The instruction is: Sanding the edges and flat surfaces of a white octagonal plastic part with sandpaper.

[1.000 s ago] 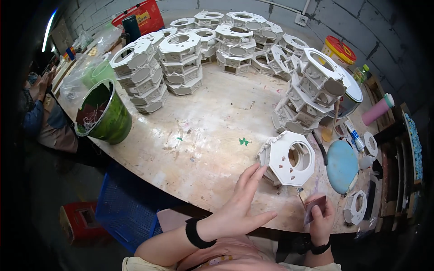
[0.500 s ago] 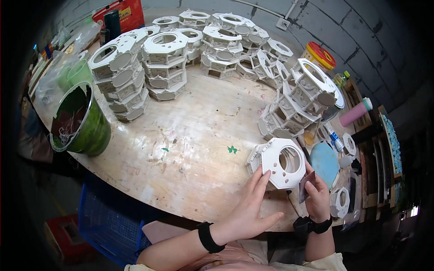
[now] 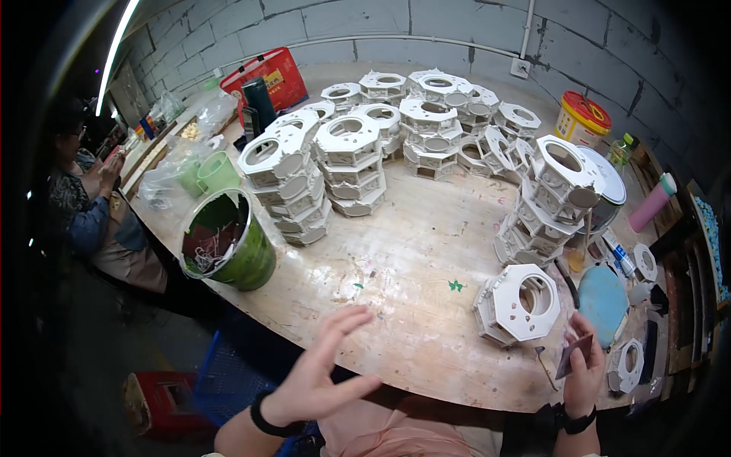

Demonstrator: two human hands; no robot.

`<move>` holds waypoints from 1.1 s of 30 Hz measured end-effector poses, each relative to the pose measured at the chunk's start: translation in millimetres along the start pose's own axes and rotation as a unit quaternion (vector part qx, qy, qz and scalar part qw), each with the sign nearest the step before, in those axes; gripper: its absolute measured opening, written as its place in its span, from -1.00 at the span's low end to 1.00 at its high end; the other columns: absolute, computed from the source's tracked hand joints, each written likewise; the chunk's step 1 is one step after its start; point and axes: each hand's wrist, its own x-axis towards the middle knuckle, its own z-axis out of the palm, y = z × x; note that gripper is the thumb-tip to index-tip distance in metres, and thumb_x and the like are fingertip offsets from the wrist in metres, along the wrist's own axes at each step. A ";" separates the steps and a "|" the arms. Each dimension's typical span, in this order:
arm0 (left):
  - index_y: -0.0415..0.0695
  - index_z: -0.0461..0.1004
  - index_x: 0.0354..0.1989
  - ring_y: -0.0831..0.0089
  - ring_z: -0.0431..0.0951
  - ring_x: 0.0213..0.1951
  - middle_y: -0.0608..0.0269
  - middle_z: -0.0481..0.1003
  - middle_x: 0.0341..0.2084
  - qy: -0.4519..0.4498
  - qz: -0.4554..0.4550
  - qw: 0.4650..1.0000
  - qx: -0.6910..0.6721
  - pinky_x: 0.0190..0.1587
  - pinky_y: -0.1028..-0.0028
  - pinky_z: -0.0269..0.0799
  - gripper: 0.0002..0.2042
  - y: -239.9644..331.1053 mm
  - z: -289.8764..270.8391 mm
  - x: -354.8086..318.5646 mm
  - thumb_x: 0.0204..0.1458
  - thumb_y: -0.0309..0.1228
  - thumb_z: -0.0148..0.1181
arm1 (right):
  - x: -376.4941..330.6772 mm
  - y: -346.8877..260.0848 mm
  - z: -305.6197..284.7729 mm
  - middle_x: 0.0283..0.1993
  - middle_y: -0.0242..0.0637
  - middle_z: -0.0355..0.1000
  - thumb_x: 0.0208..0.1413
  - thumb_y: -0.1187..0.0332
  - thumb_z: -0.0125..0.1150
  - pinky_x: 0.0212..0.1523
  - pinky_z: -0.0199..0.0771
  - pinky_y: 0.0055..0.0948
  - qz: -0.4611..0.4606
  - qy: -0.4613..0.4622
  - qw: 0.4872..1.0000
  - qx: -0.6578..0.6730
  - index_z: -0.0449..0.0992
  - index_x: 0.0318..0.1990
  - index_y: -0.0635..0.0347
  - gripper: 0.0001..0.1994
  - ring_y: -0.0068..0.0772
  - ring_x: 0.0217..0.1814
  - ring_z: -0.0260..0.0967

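Observation:
My right hand (image 3: 583, 375) pinches a small reddish-brown piece of sandpaper (image 3: 571, 358) between thumb and fingers. Just left of it, untouched, a white octagonal lantern-like casting (image 3: 500, 311) with a round opening rests tilted on the table. My left hand (image 3: 320, 377) hovers at the table's front edge, fingers spread and thumb out, holding nothing. Beside the right hand a thin dark-tipped tool (image 3: 545, 365) lies on the wood.
Stacks of similar white castings (image 3: 350, 164) stand across the back and right of the table (image 3: 403, 266). A green bucket (image 3: 255, 255) of scraps is at the left edge. A blue disc (image 3: 603, 301) and pink bottle (image 3: 651, 204) lie right. Another person (image 3: 95, 198) sits far left.
My left hand has let go of the white casting and moved left, away from it. My right hand, keeping the sandpaper, has come off the casting too. The view has swung left.

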 end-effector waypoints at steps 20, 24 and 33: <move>-0.13 0.39 -0.28 0.12 0.31 -0.11 0.13 0.35 -0.31 0.252 0.051 0.751 0.608 0.04 0.21 0.11 -0.67 -41.2 -153.9 19.0 -0.32 -0.61 0.21 | -71.8 48.0 34.2 -0.46 -0.25 0.38 -0.03 0.33 0.23 -0.39 0.32 -0.53 -0.015 -0.156 0.987 0.018 0.38 -0.45 0.29 -0.79 -0.49 -0.44 0.33; -0.15 0.40 -0.29 0.11 0.30 -0.10 0.13 0.36 -0.30 0.266 0.069 0.732 0.623 0.09 0.19 0.08 -0.69 -46.1 -169.7 30.0 -0.32 -0.63 0.19 | -68.1 43.0 34.6 -0.46 -0.24 0.37 -0.04 0.33 0.24 -0.42 0.29 -0.54 -0.019 -0.146 0.989 0.004 0.36 -0.47 0.28 -0.78 -0.48 -0.47 0.31; -0.23 0.21 0.07 0.06 0.19 0.07 -0.03 0.24 -0.02 0.305 0.046 0.752 0.582 0.17 0.18 -0.02 -0.32 -19.9 -164.5 78.4 -0.26 -0.23 0.34 | -70.0 47.0 37.0 -0.44 -0.22 0.38 -0.04 0.36 0.24 -0.41 0.29 -0.54 -0.020 -0.147 0.989 0.008 0.36 -0.48 0.28 -0.80 -0.47 -0.46 0.31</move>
